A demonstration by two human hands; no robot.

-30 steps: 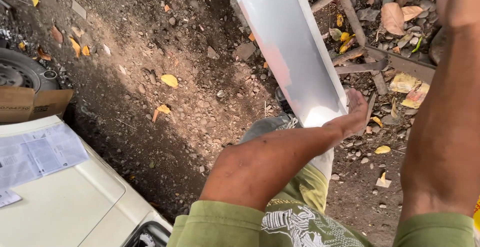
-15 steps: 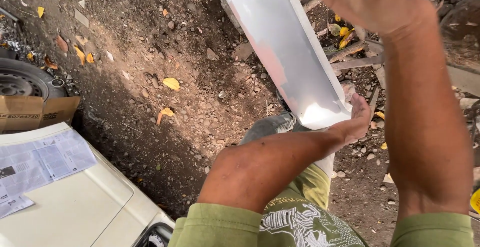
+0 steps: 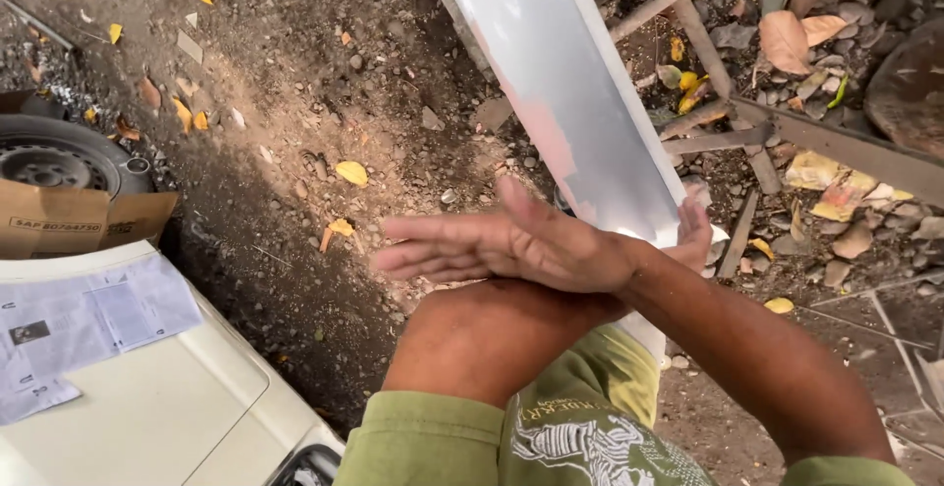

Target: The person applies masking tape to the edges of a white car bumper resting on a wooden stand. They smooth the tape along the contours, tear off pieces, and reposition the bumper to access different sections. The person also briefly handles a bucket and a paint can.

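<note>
Panel [image 3: 560, 92] ahead, papers [image 3: 84, 324] on appliance [image 3: 147, 417] left, tire [image 3: 59, 161] behind.

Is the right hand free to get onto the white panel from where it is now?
Probably yes: the right hand lies open across the left forearm, holding nothing, and the white panel stands just beyond it.

Bare dirt ground [image 3: 295, 102] left of white panel [image 3: 560, 83] open; metal bars [image 3: 728, 137], leaves crowd right.

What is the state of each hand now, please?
Left hand: mostly hidden, fingertips against the white panel; grip cannot be told.
Right hand: open and flat, holding nothing, lying across the left forearm.
</note>
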